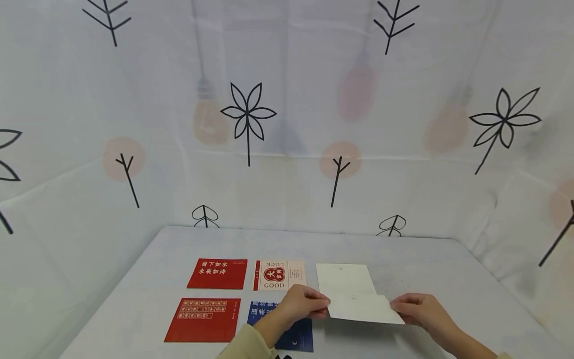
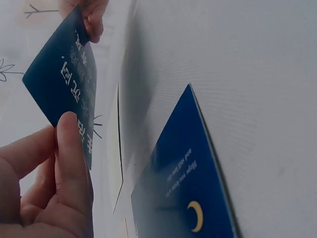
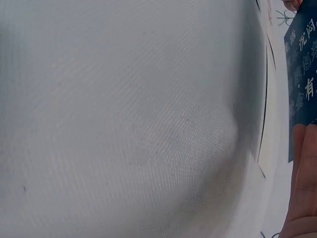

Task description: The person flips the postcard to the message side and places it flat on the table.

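Observation:
Both hands hold one card (image 1: 360, 310) by its side edges, tilted above the table. Its upward side is white; its underside, in the left wrist view, is dark blue (image 2: 62, 79) with white characters. My left hand (image 1: 301, 303) pinches the left edge between thumb and fingers, while the right hand (image 1: 421, 311) pinches the opposite edge. In the right wrist view, the fingers (image 3: 303, 173) lie against the blue side. Just behind the raised card, another white card (image 1: 343, 276) lies flat, partly overlapped by it. Below my left forearm is a blue card (image 1: 296, 338) with a yellow moon, partly covered.
Further left lie a red card (image 1: 219, 276) with white characters, a red card (image 1: 204, 324) with rows of small boxes, and a cream-and-red card (image 1: 293, 271) marked GOOD LUCK. A patterned white cloth (image 1: 287, 194) hangs behind the white table (image 1: 426, 264).

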